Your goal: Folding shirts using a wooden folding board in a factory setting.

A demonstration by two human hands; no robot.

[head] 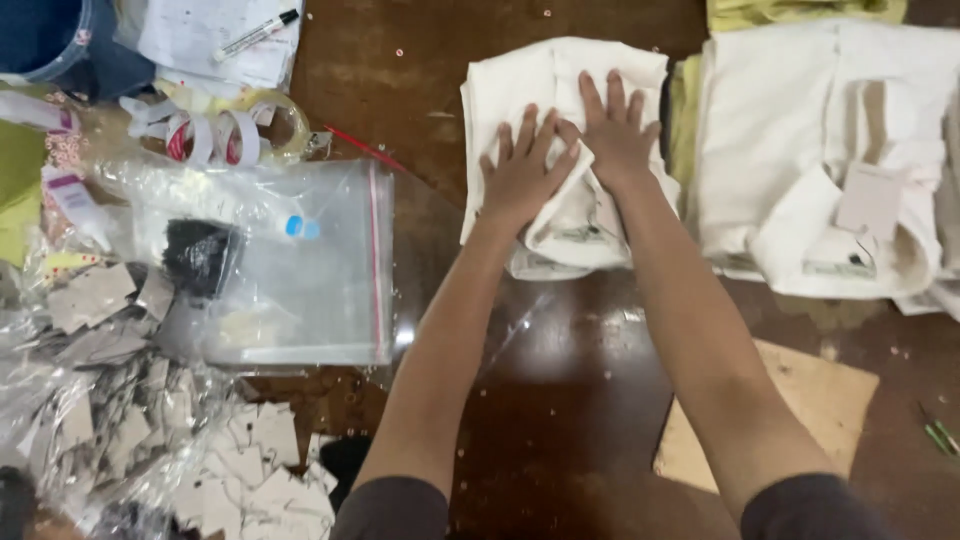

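Both hands lie flat, fingers spread apart and clamped on nothing: the left hand (522, 172) and the right hand (617, 130) press palm-down, side by side, on a folded white cloth (520, 85), with the left fingertips just touching the edge of the right hand. No grip is closed on the cloth; it is held only by the weight of the palms. The cloth sits on a dark brown surface (560, 400), toward its far middle, with a printed label showing at its near edge under the wrists.

Just right of it lies a stack of folded white cloth (790, 130) with a pale card tag (868, 200) on top. Left of the hands, well apart, is a clear zip bag (300, 290), with rolls of tape (215, 135) beyond it and a heap of paper tags (250, 470) nearer the person. A marker (257, 34) rests on papers at the far left, and a brown cardboard piece (810, 400) lies by the right forearm.
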